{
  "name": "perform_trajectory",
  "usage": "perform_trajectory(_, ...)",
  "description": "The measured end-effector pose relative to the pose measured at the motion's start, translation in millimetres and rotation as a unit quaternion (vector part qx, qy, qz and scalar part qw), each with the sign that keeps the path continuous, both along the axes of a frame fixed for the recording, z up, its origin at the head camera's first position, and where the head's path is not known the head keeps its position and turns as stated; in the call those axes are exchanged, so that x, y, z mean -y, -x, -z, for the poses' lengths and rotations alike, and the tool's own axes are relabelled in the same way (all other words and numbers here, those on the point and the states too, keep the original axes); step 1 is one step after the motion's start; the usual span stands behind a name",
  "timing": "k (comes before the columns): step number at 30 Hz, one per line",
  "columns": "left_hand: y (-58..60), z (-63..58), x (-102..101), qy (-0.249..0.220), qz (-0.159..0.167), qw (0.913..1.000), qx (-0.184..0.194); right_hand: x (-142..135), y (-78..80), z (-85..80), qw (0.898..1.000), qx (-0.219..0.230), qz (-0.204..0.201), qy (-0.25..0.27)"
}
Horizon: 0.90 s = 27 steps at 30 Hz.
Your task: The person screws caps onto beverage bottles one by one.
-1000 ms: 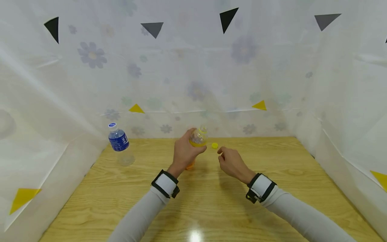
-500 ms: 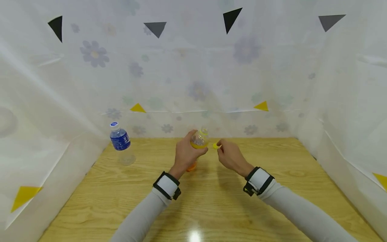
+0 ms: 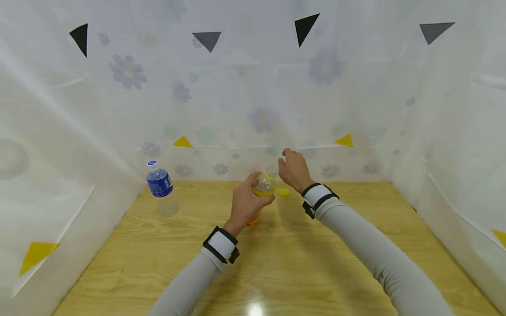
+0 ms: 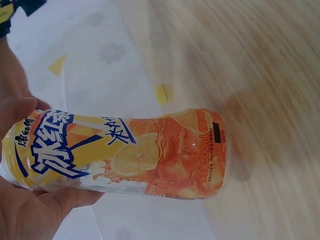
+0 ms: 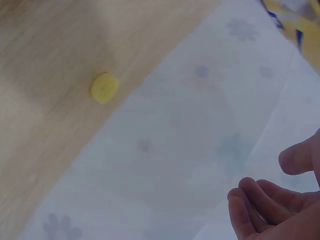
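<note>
"What did the left hand (image 3: pixel 247 202) have hold of?"

"A clear plastic bottle with a yellow-and-orange wrapper (image 4: pixel 135 155). Thumb and fingers were wrapped round its upper part, spread only as wide as its body. The neck pointed up, and lemon slices were printed lower down."

"Was it standing on the light wood-grain table (image 3: pixel 276 272)?"

"It was over the middle, towards the far side. Whether its base touched the wood, I couldn't tell."

"And the right hand (image 3: pixel 296 171)?"

"Raised beyond the neck, apart from the bottle. Its fingers were loosely bent, with a gap between them and the thumb, and it gripped nothing."

"Where was the small round yellow cap (image 3: pixel 284 192)?"

"Lying on the table near the far edge, just beside the bottle and below the right hand, touched by neither hand."

"Anything else there?"

"A clear bottle with a blue label and white cap (image 3: pixel 160 183) stood at the far left, well apart from both hands."
</note>
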<state>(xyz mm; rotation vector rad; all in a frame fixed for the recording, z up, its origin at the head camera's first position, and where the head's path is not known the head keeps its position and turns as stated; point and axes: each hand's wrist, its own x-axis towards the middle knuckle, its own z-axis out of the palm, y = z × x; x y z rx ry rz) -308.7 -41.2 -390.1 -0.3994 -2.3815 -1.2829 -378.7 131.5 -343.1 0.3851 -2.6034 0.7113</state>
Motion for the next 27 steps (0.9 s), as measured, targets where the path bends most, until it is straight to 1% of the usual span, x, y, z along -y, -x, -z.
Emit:
perform_trajectory(3, -0.2, 1.5, 0.7, 0.004, 0.002, 1.0000, 0.002, 4.6, 10.8, 19.6, 0.999, 0.013, 0.024, -0.022)
perform_trajectory(7, -0.5, 1.3, 0.3, 0.010, 0.001, 0.9999, -0.003, 8.7, 18.9, 49.5, 0.996, 0.029, 0.060, -0.066)
perform_trajectory(9, -0.1, 1.8, 0.1, 0.011, 0.001, 0.9999, -0.007, 9.2, 22.7, 64.7, 0.994, 0.036, 0.073, -0.079)
perform_trajectory(12, -0.1, 2.2, 0.1, 0.016, 0.002, 0.9999, -0.006, 8.0, 28.8, 84.9, 0.991, 0.065, 0.084, -0.086)
perform_trajectory(14, -0.6, 2.8, -1.8, 0.019, 0.004, 0.9998, -0.003, 3.9, 31.9, 95.6, 0.988, 0.091, 0.093, -0.083)
perform_trajectory(16, -1.4, 2.4, -2.8, 0.022, 0.004, 0.9997, 0.002, 0.7, 34.6, 104.0, 0.985, 0.115, 0.100, -0.084)
perform_trajectory(19, -1.5, 1.6, -3.4, 0.023, 0.006, 0.9997, 0.001, -1.0, 37.8, 113.0, 0.982, 0.128, 0.108, -0.085)
perform_trajectory(27, -1.0, 2.7, -2.0, 0.024, 0.001, 0.9997, -0.007, 2.3, 38.9, 129.6, 0.979, 0.144, 0.103, -0.101)
